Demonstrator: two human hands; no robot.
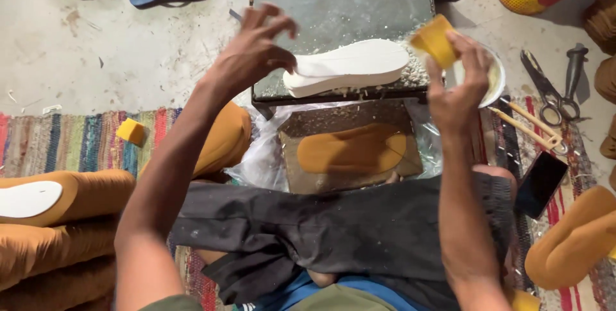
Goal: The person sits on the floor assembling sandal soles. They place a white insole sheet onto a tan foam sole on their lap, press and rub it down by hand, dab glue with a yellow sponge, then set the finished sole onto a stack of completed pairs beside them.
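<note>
Currently the right hand (457, 83) pinches a small yellow sponge (434, 40), soft and light, while the left hand (251, 51) hovers open-fingered just beside the heel of the white sole (350, 66) lying on the grey slab (340, 9); sole looks light, semi-stiff foam, best gripped at its side edges.
</note>
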